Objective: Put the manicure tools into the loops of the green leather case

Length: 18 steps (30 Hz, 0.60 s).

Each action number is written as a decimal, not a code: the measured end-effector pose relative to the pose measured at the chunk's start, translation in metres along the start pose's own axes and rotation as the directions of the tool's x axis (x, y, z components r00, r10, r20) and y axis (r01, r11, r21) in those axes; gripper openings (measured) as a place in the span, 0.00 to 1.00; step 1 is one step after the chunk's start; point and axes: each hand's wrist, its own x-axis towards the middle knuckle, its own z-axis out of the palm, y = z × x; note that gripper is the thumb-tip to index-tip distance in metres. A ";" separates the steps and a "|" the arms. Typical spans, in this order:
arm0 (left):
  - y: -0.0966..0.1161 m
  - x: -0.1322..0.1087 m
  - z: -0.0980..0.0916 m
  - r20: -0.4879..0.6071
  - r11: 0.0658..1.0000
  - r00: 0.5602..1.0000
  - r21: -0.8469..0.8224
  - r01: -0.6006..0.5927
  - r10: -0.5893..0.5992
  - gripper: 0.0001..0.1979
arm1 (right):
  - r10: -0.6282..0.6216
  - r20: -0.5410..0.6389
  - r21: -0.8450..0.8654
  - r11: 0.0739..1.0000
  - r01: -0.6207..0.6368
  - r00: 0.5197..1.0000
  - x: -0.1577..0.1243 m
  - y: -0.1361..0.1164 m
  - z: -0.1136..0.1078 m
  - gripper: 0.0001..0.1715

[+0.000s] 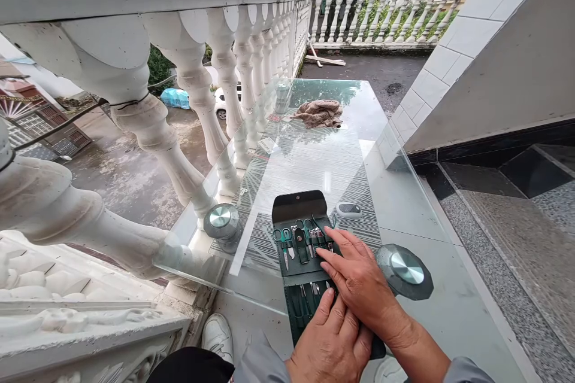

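An unfolded dark green manicure set case (297, 206) lies on the glass tabletop near its front edge. Small scissors (284, 245), nail clippers (314, 234) and several other tools sit in its straps; slimmer tools fill the lower panel. My right hand (362, 278) reaches over the case's right side, fingers stretched and apart, fingertips at the tools at the right of the upper panel. Below it, my left hand (332, 338) lies with extended fingers over the lower panel's right side, close against the right hand. Both hands cover part of the case.
The glass table (287, 173) has round metal-capped supports, one (222, 221) left and one (404, 269) right. A small grey-white oval device (349, 209) shows beyond the case. A crumpled brown cloth (318, 114) lies farther back. White balusters (153, 131) run along the left; steps (507, 221) rise at right.
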 end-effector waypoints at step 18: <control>0.001 -0.005 0.001 0.003 1.000 1.000 0.026 -0.011 0.011 0.18 | 0.334 -0.256 0.357 0.905 -0.233 0.907 0.004 0.010 -0.014 0.17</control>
